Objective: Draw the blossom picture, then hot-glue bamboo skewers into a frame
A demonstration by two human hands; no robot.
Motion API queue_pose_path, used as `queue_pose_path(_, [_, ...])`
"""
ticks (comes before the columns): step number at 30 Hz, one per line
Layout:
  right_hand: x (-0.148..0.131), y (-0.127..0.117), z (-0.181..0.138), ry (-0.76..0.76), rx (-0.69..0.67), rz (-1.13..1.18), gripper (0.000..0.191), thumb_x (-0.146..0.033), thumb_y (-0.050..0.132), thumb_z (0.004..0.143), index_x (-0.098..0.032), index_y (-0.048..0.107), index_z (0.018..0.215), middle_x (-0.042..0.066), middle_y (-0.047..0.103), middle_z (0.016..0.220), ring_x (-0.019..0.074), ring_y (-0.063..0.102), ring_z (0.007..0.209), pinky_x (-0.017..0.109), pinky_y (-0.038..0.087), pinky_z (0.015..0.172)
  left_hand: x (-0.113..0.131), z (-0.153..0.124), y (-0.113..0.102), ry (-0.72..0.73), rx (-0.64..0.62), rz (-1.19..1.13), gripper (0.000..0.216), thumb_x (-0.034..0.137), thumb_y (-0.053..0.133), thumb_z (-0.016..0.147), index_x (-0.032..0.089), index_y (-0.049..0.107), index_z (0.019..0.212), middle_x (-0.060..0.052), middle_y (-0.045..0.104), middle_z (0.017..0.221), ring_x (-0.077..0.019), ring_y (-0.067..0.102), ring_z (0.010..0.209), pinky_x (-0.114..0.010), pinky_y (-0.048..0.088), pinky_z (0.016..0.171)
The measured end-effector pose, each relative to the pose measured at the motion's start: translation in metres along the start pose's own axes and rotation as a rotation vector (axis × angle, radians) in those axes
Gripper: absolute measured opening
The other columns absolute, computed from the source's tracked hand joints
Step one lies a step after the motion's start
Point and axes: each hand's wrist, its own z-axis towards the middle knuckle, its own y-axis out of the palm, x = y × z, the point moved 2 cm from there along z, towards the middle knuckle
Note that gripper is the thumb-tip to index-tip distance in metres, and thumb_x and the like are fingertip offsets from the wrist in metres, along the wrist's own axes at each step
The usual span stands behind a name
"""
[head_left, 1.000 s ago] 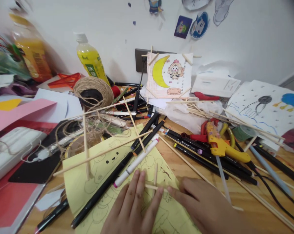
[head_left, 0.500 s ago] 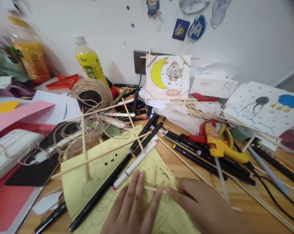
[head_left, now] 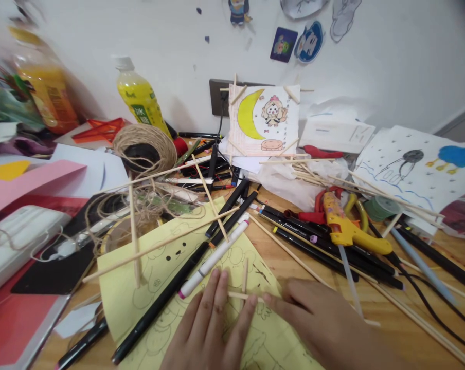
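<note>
My left hand [head_left: 211,329] lies on a yellow sheet of paper [head_left: 140,313] with pencil drawings, its fingers stretched out and apart. Its index fingertip presses on a short wooden stick [head_left: 237,295]. Another short stick [head_left: 245,272] crosses that one, pointing away from me. From the right, my right hand [head_left: 317,321] has one fingertip at the short stick's right end, with its other fingers curled and partly hidden. A white marker [head_left: 213,259] and black markers [head_left: 163,300] lie left of my hands. Beyond is a frame of long thin sticks [head_left: 159,246].
A yellow glue gun [head_left: 342,231] lies at the right among black markers [head_left: 313,254] and long sticks. Behind stand a twine roll [head_left: 145,146], a yellow drink bottle [head_left: 142,97] and a moon drawing [head_left: 265,121] on a stick frame. A white power strip [head_left: 28,246] is at left.
The view has shifted slightly. Both hands stay in the same place on the paper and the short sticks, with no visible change in grip.
</note>
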Motion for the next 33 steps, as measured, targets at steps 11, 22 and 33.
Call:
queue_pose_path(11, [0.0017, 0.0047, -0.0039, 0.017, -0.032, -0.008, 0.027, -0.022, 0.036, 0.096, -0.025, 0.056, 0.115, -0.001, 0.053, 0.066, 0.0149, 0.047, 0.056, 0.026, 0.031, 0.051, 0.0012, 0.0009, -0.0010, -0.011, 0.005, -0.021, 0.080, 0.071, 0.035, 0.081, 0.016, 0.035, 0.139, -0.020, 0.058, 0.123, -0.0326, 0.050, 0.118, -0.039, 0.037, 0.092])
queue_pose_path(22, [0.0009, 0.0084, -0.0072, 0.063, -0.037, 0.047, 0.019, -0.027, 0.044, 0.095, -0.027, 0.058, 0.107, -0.002, 0.056, 0.069, 0.0134, 0.050, 0.060, 0.024, 0.034, 0.054, 0.0018, 0.0023, -0.0004, 0.023, -0.023, 0.024, 0.071, 0.054, 0.048, 0.080, 0.017, 0.034, 0.139, -0.022, 0.059, 0.121, -0.0335, 0.055, 0.115, -0.039, 0.045, 0.087])
queue_pose_path(33, [0.0010, 0.0070, -0.0059, 0.042, -0.002, 0.003, 0.022, -0.025, 0.041, 0.095, -0.026, 0.056, 0.111, 0.000, 0.056, 0.070, 0.0138, 0.048, 0.058, 0.025, 0.030, 0.052, 0.0012, 0.0026, -0.0002, 0.018, 0.012, 0.008, 0.072, 0.060, 0.044, 0.082, 0.016, 0.036, 0.139, -0.020, 0.060, 0.120, -0.0327, 0.054, 0.115, -0.039, 0.042, 0.088])
